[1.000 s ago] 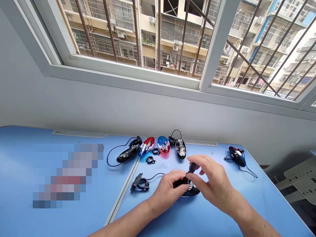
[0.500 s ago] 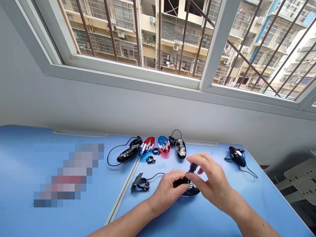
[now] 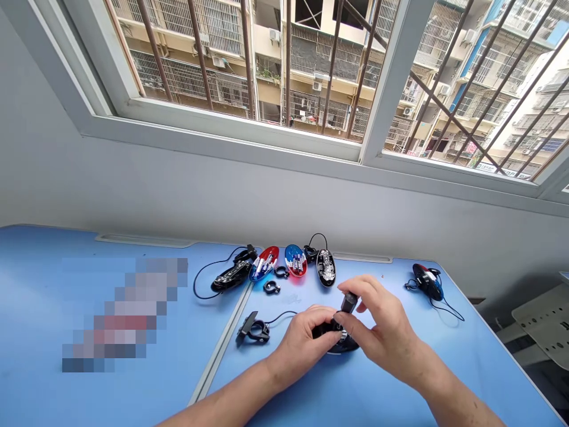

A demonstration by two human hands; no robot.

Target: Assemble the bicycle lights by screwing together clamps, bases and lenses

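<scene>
Head view: 1 black unit [image 3: 343, 346] on the table [image 3: 471, 344], beneath my hands. Left hand [image 3: 306, 338], mine: fingers curled round the unit, tips partly hidden, thumb against it. Right hand [image 3: 380, 320], mine: thumb and fingers pinching 1 black handle [image 3: 349, 302], tilted, above the unit. Left: 1 clamp [image 3: 240, 334], cabled. Beyond: 2 rings [image 3: 278, 290] near 2 red-and-blue shells [image 3: 264, 264]. Far right: 1 corded pod [image 3: 429, 282].

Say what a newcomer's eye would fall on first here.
A barred window dominates the top. Below, two red-and-blue shells stand out near the far edge of the blue table. At lower centre, the left grip holds a black casing while the right grip pinches a short black piece above it.
</scene>
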